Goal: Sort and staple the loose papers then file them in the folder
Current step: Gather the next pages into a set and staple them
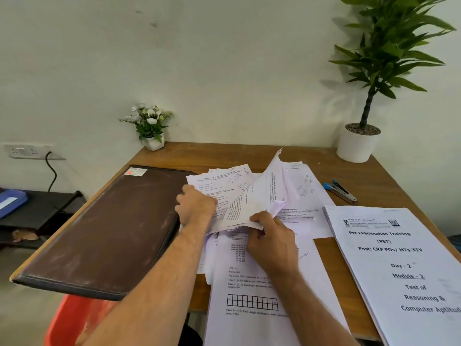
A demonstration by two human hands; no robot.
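A loose heap of printed papers (pixel 249 196) lies fanned in the middle of the wooden table. My left hand (pixel 195 206) grips the heap's left edge, fingers curled under the sheets. My right hand (pixel 270 237) pinches the lower corner of several lifted, curling sheets. More single sheets (pixel 262 295) lie under my right forearm, reaching the table's near edge. A closed brown folder (pixel 107 228) lies to the left, overhanging the table's corner. A thick stack titled "Pre Examination Training" (pixel 399 260) lies at the right. A blue and metal stapler (pixel 340 191) rests behind that stack.
A small white pot of flowers (pixel 152 127) stands at the table's (pixel 224 153) back left and a tall potted plant (pixel 359 143) at the back right. A red bin (pixel 74 318) is below the near left corner. A dark side shelf (pixel 37 211) is at left.
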